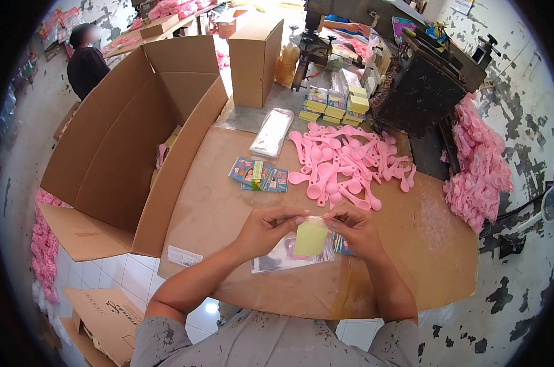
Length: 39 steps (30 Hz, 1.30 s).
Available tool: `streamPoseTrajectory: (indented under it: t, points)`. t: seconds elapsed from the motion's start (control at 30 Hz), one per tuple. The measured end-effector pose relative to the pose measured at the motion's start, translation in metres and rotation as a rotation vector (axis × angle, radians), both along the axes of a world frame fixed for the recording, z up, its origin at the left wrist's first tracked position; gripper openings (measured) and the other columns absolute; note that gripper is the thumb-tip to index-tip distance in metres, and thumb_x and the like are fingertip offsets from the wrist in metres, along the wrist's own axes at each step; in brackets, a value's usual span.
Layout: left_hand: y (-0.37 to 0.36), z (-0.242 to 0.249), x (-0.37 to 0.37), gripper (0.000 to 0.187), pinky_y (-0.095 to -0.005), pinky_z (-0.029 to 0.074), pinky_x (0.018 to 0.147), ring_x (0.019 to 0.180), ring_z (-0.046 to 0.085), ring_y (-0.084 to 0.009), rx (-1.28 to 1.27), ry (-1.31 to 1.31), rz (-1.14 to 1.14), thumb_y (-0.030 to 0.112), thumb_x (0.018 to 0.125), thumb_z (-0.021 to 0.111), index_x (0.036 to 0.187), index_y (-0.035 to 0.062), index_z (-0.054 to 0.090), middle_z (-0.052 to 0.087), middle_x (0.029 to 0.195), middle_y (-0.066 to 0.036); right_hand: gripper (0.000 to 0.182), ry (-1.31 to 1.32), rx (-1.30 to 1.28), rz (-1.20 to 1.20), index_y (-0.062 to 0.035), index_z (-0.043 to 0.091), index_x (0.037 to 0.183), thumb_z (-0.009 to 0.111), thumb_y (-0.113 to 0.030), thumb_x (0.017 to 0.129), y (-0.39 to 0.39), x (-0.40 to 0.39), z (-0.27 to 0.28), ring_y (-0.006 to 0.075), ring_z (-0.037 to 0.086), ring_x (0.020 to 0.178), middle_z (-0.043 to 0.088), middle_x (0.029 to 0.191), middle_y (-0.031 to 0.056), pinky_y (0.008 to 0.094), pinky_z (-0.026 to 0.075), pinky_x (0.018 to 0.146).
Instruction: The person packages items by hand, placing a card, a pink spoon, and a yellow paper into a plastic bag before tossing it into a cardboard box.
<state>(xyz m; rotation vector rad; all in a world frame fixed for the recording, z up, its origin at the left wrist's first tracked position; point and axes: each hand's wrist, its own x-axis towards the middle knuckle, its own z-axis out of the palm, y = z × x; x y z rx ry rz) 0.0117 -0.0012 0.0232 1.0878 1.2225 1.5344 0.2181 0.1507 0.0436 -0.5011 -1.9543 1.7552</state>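
Both hands pinch the top edge of a small clear plastic bag (314, 219), one at each corner. My left hand (267, 229) has its thumb and fingers pressed together there, and my right hand (355, 227) mirrors it. A plain yellow-green card (311, 238) shows through the bag; what else is inside is hard to make out. Beneath it, clear plastic sleeves (271, 263) lie on the cardboard-covered table. Partly hidden by my right hand are blue printed cards (342, 244). Just beyond my hands is a heap of pink plastic spoons (335, 165).
Banded blue card bundles (258, 175) and a stack of clear bags (272, 133) lie beyond my left hand. A large open carton (99, 153) stands left. Card stacks (335, 105), a dark machine (420, 85) and hanging pink bundles (477, 165) are farther off. A person (87, 61) stands at far left.
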Motion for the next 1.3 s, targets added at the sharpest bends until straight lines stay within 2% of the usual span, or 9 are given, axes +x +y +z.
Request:
streamPoseTrajectory:
  t: [0.13, 0.33, 0.47, 0.67, 0.93, 1.07, 1.17, 1.23, 1.3]
  points:
    - [-0.002, -0.006, -0.008, 0.024, -0.0260, 0.058, 0.084, 0.099, 0.070, -0.0103, -0.011, 0.083, -0.066, 0.011, 0.105, 0.067, 0.125, -0.0002, 0.075, 0.077, 0.111, -0.007, 0.017, 0.025, 0.017, 0.048, -0.0010, 0.078, 0.109, 0.069, 0.004, 0.095, 0.008, 0.003, -0.002, 0.0110, 0.062, 0.099, 0.067, 0.112, 0.0047, 0.0268, 0.051, 0.085]
    - [-0.001, 0.001, -0.008, 0.025, -0.0291, 0.057, 0.089, 0.107, 0.069, -0.0130, -0.050, -0.221, -0.085, 0.010, 0.106, 0.064, 0.126, -0.0015, 0.073, 0.076, 0.119, -0.011, 0.016, -0.046, 0.020, 0.074, -0.0006, 0.078, 0.110, 0.070, 0.001, 0.096, 0.008, 0.005, 0.012, 0.0107, 0.063, 0.097, 0.065, 0.112, 0.0042, 0.0259, 0.052, 0.084]
    - [0.003, -0.007, -0.007, 0.025, -0.0263, 0.058, 0.085, 0.100, 0.070, -0.0097, -0.057, -0.030, -0.067, 0.009, 0.106, 0.065, 0.128, -0.0021, 0.072, 0.077, 0.112, -0.009, 0.014, -0.016, 0.132, 0.063, 0.0003, 0.077, 0.108, 0.072, -0.002, 0.096, 0.007, 0.001, 0.004, 0.0108, 0.063, 0.097, 0.065, 0.112, 0.0048, 0.0261, 0.052, 0.082]
    - [0.005, -0.004, -0.006, 0.025, -0.0231, 0.058, 0.083, 0.095, 0.070, -0.0068, -0.078, -0.062, -0.068, 0.007, 0.105, 0.065, 0.128, -0.0022, 0.071, 0.077, 0.107, -0.006, 0.042, 0.004, -0.007, 0.042, 0.0007, 0.061, 0.134, 0.075, -0.003, 0.094, 0.005, 0.000, -0.005, 0.0111, 0.063, 0.095, 0.065, 0.112, 0.0057, 0.0282, 0.052, 0.082]
    - [0.002, 0.011, 0.000, 0.029, -0.0276, 0.059, 0.090, 0.101, 0.071, -0.0113, 0.027, -0.178, 0.032, 0.010, 0.104, 0.068, 0.130, -0.0020, 0.069, 0.076, 0.114, -0.009, 0.053, -0.112, 0.135, 0.135, 0.0011, 0.053, 0.144, 0.074, -0.005, 0.096, -0.005, 0.004, 0.000, 0.0124, 0.065, 0.096, 0.066, 0.110, 0.0052, 0.0295, 0.053, 0.084]
    - [-0.014, 0.033, -0.005, 0.029, -0.0277, 0.059, 0.083, 0.095, 0.071, -0.0107, -0.117, 0.206, -0.153, 0.015, 0.100, 0.076, 0.123, -0.0013, 0.071, 0.077, 0.108, -0.008, 0.054, 0.053, 0.050, 0.134, 0.0016, 0.052, 0.145, 0.074, -0.004, 0.096, -0.014, 0.009, 0.015, 0.0123, 0.066, 0.099, 0.069, 0.111, 0.0051, 0.0295, 0.054, 0.082]
    - [-0.020, 0.036, -0.012, 0.032, -0.0292, 0.058, 0.077, 0.088, 0.070, -0.0081, -0.116, 0.215, -0.182, 0.018, 0.100, 0.075, 0.128, 0.0029, 0.069, 0.078, 0.104, -0.006, 0.047, 0.071, 0.092, 0.117, 0.0011, 0.057, 0.141, 0.073, -0.003, 0.097, -0.021, 0.016, 0.032, 0.0125, 0.067, 0.097, 0.072, 0.109, 0.0056, 0.0293, 0.053, 0.081]
    - [-0.030, 0.044, -0.037, 0.024, -0.0310, 0.059, 0.075, 0.083, 0.072, -0.0114, -0.195, 0.225, -0.085, 0.014, 0.102, 0.072, 0.122, 0.0012, 0.071, 0.078, 0.102, -0.007, 0.043, -0.058, 0.252, 0.091, 0.0003, 0.061, 0.138, 0.073, -0.004, 0.097, -0.012, 0.030, 0.030, 0.0126, 0.068, 0.094, 0.073, 0.106, 0.0060, 0.0294, 0.053, 0.080]
    - [-0.041, 0.048, -0.065, 0.027, -0.0330, 0.061, 0.082, 0.098, 0.074, -0.0176, 0.137, -0.043, 0.299, 0.018, 0.106, 0.065, 0.125, -0.0008, 0.068, 0.076, 0.114, -0.010, 0.040, -0.140, 0.336, 0.040, -0.0005, 0.063, 0.135, 0.073, -0.005, 0.097, -0.004, 0.047, 0.028, 0.0128, 0.069, 0.092, 0.075, 0.103, 0.0061, 0.0295, 0.053, 0.080]
